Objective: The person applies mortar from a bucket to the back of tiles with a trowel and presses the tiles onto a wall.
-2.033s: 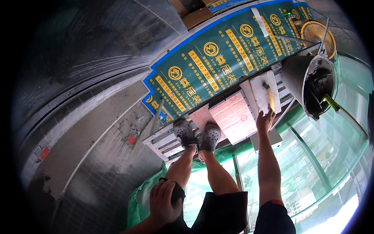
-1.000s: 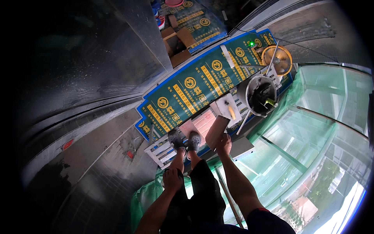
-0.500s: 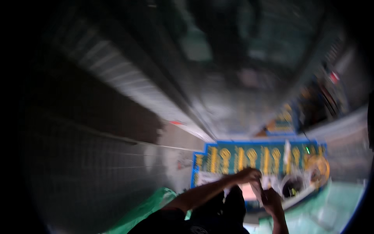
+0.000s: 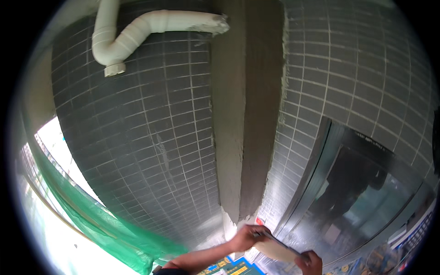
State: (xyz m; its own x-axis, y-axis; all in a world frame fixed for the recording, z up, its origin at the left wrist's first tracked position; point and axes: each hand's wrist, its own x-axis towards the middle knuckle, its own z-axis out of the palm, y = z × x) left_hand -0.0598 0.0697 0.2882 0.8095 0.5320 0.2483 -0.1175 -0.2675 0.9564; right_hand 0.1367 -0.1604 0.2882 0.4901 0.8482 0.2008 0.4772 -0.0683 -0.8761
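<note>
Head view: a dark tiled wall (image 4: 137,137) bears a grey plastered strip (image 4: 243,114) running down its middle, with a white pipe (image 4: 137,27) at its top edge. At the strip's foot, the left hand (image 4: 247,237) grips a flat trowel (image 4: 275,247); the right hand (image 4: 309,263), closed, holds its other end.

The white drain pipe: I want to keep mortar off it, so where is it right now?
In the head view, the white drain pipe runs along the upper left of the grey tiled wall, ending at the mortar strip.
</note>
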